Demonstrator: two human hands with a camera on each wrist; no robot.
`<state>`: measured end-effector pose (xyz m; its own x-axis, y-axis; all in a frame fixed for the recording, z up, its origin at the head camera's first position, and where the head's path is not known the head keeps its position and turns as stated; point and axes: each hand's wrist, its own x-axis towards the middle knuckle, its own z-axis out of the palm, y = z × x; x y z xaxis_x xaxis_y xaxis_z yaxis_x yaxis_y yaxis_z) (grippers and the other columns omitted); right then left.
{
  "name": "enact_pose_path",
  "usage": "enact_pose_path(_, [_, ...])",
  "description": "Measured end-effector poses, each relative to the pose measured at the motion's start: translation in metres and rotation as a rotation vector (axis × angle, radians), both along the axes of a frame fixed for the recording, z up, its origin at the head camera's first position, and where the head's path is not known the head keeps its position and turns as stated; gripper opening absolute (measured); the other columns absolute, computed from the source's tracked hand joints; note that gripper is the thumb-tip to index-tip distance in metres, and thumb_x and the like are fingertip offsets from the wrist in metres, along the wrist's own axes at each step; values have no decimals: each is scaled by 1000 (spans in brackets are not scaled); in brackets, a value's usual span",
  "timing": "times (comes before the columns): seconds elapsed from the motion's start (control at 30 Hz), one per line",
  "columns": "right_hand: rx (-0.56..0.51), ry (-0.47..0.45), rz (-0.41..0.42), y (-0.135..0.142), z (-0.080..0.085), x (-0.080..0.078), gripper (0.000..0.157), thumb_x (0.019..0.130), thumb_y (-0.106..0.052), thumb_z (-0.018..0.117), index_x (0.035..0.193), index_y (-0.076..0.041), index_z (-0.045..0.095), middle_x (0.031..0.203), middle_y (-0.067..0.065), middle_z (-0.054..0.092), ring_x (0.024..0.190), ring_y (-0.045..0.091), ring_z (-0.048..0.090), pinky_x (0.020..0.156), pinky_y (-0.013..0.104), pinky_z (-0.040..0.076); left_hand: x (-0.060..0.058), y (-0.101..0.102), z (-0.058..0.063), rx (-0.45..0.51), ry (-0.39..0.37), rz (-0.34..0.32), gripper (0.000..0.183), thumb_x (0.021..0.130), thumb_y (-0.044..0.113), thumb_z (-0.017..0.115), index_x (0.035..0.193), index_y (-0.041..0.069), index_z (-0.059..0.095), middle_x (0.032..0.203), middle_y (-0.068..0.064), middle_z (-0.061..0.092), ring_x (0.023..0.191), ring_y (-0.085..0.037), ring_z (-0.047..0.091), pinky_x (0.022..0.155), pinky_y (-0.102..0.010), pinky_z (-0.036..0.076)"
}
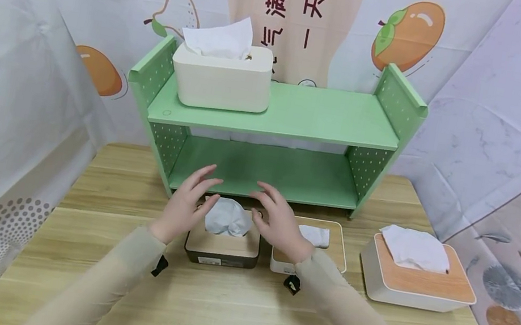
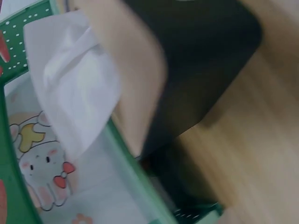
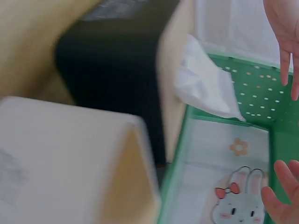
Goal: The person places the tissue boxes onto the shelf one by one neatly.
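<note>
A black tissue box [image 1: 234, 262] with a pale wooden lid stands on the table, a crumpled white tissue [image 1: 226, 217] sticking up from its slot. My left hand [image 1: 186, 206] hovers over its left side, fingers spread and gently bent. Over the right side is my right hand [image 1: 282, 225], its fingers pointing toward the left hand. Neither hand holds anything. Just right of the black box, partly behind the right hand, is a white tissue box [image 1: 280, 268] with a wooden lid. In the right wrist view the black box's dark side [image 3: 112, 74] appears close up.
Behind the hands stands a green two-tier shelf [image 1: 320, 116]; a white tissue box [image 1: 224, 84] occupies its upper left. Another white tissue box [image 1: 416, 299] with an orange-brown wooden lid is at the table's right. Patterned cloth [image 1: 24, 60] hangs around the table.
</note>
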<state>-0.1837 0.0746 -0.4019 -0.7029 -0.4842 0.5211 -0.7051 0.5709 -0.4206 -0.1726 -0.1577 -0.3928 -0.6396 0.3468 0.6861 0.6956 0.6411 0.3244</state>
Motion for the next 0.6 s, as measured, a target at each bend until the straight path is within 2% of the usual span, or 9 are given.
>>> enact_pose_path(0.13, [44,-64,-12,4,-12,7,31,89,-12,60,119,-9,58,135,15,47,115,30,55,87,41,50,6,-2,-17,-10,-61,30,32,85,4,64,116,0,58,136,-22,44,114,-34,53,86,-47,49])
enact_pose_path(0.3, [109,-53,-33,10,-25,10,36,87,-16,63,123,-10,58,135,17,47,114,30,55,87,42,49,12,-3,-33,-22,-160,73,34,86,9,64,120,5,57,138,-21,43,122,-36,46,95,-51,43])
enact_pose_path(0.47, [197,-36,-43,14,-34,14,42,87,-29,64,125,-11,58,136,18,46,121,35,49,101,53,38,19,-3,-44,-31,-266,116,38,88,14,62,125,8,56,141,-23,38,127,-41,39,98,-56,40])
enact_pose_path(0.6, [262,-48,-62,16,-38,19,49,86,-38,63,127,-13,56,138,19,45,126,37,44,106,58,29,24,-5,-50,-42,-341,131,42,90,18,60,131,10,52,144,-22,34,131,-41,33,99,-58,38])
